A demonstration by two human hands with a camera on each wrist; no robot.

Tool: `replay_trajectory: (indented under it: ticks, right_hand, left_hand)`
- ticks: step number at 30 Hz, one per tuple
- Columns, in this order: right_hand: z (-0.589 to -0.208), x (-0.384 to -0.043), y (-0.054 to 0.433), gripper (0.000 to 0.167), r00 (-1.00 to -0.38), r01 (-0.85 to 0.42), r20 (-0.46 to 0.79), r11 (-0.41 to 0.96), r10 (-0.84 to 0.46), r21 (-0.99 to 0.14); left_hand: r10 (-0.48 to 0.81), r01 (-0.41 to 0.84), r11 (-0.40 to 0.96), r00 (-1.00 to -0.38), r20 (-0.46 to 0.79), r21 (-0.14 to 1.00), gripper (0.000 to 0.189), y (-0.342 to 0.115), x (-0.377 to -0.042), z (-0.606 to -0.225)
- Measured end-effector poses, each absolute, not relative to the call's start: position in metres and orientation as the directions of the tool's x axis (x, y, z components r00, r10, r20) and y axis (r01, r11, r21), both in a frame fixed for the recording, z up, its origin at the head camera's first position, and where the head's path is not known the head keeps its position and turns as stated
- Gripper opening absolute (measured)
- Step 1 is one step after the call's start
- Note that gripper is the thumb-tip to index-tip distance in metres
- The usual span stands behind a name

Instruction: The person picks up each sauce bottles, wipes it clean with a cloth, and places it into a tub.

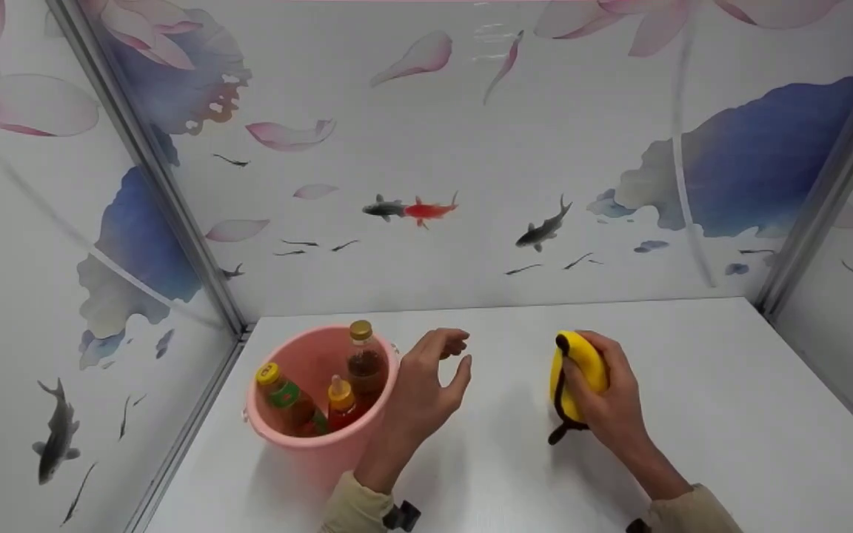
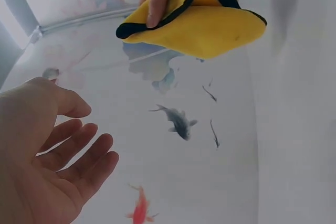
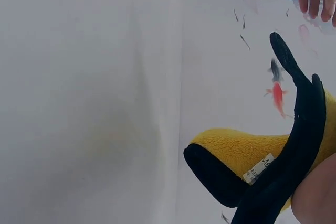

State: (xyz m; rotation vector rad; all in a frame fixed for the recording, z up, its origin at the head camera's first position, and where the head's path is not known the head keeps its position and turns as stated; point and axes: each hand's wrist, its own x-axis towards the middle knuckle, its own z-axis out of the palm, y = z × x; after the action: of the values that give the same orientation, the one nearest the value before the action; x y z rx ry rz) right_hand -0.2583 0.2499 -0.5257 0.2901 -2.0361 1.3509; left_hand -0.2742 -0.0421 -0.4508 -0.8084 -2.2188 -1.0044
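Note:
My right hand [image 1: 611, 400] grips a soft yellow plush thing with black trim [image 1: 583, 374], thumb on the near face and fingers behind it. It is held up over the white table, and a short black strip hangs from its lower end. A white printed tag [image 3: 258, 168] on it shows in the right wrist view. To its left, my left hand [image 1: 426, 381] hovers beside the pink bucket [image 1: 315, 442] with fingers loosely bent and nothing in them. Yellow fleece [image 2: 205, 30] and the fingers on it appear above the left hand in the left wrist view.
Inside the bucket stand a yellow-capped bottle with a green label [image 1: 286, 396], a gold-capped glass bottle [image 1: 365, 363] and a squeeze bottle with a yellow nozzle top [image 1: 340, 403]. Printed panels in metal frames [image 1: 145, 163] wall the white table [image 1: 737, 400] at the back and sides.

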Motion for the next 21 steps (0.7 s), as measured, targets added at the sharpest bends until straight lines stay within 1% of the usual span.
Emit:
replay_trajectory:
  ticks: [3, 6, 13, 18, 21]
  right_hand:
    - [-0.528, -0.260, 0.253, 0.050, -0.743, -0.534, 0.657, 0.478, 0.128, -0.697]
    - [-0.532, -0.262, 0.255, 0.050, -0.747, -0.529, 0.657, 0.511, 0.099, -0.678]
    - [-0.536, -0.265, 0.259, 0.044, -0.819, -0.433, 0.569, 0.574, 0.072, -0.695]
    - [-0.537, -0.266, 0.257, 0.042, -0.838, -0.431, 0.545, 0.620, -0.006, -0.656]
    - [-0.540, -0.266, 0.257, 0.042, -0.861, -0.422, 0.504, 0.643, -0.063, -0.639]
  left_hand:
    - [0.300, 0.707, 0.527, -0.673, 0.676, 0.471, 0.033, -0.039, -0.280, -0.461]
    - [0.306, 0.691, 0.523, -0.698, 0.647, 0.499, 0.032, -0.038, -0.285, -0.470]
    - [0.295, 0.645, 0.546, -0.745, 0.598, 0.534, 0.031, -0.036, -0.290, -0.483]
    - [0.290, 0.624, 0.566, -0.763, 0.578, 0.539, 0.031, -0.034, -0.293, -0.490]
    - [0.284, 0.611, 0.592, -0.768, 0.574, 0.525, 0.031, -0.033, -0.293, -0.493]
